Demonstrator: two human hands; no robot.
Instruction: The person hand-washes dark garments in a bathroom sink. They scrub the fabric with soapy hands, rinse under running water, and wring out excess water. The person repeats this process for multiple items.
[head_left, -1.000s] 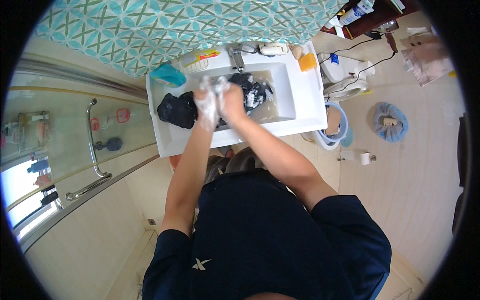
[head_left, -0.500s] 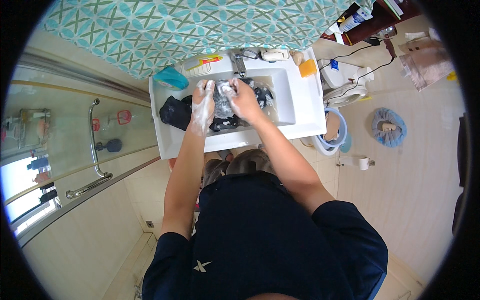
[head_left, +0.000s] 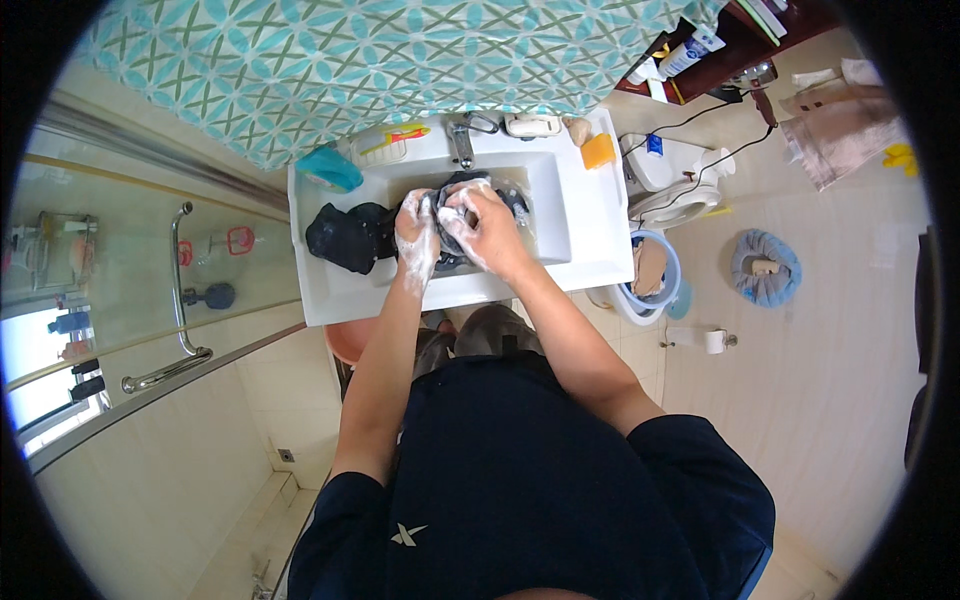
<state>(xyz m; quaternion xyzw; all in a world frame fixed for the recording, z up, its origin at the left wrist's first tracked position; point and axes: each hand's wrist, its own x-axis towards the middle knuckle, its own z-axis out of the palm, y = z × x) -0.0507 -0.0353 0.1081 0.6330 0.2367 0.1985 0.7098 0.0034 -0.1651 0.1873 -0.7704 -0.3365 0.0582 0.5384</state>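
Observation:
Both hands are coated in white suds over the white sink (head_left: 597, 235). A wet dark cloth garment (head_left: 462, 190) is bunched between them, lathered with foam. My left hand (head_left: 416, 230) is closed on its left side. Curled around the right side of the same cloth is my right hand (head_left: 488, 230), thumb toward the left hand. The black end of the cloth (head_left: 345, 238) lies over the sink's left rim; whether it is one piece with the bunched part is hidden by my left hand. Cloudy water shows in the basin beside the cloth.
The tap (head_left: 461, 145) rises behind my hands. Along the back rim are a teal bottle (head_left: 330, 168), a red-and-yellow brush (head_left: 407, 134), a soap dish (head_left: 533, 125) and an orange block (head_left: 598, 152). A blue bucket (head_left: 668, 255) stands right of the sink; a patterned curtain (head_left: 350, 70) hangs behind.
My hands have come slightly lower over the basin and the cloth between them is bunched differently. The whole view has shifted a little, showing more of an orange basin under the sink.

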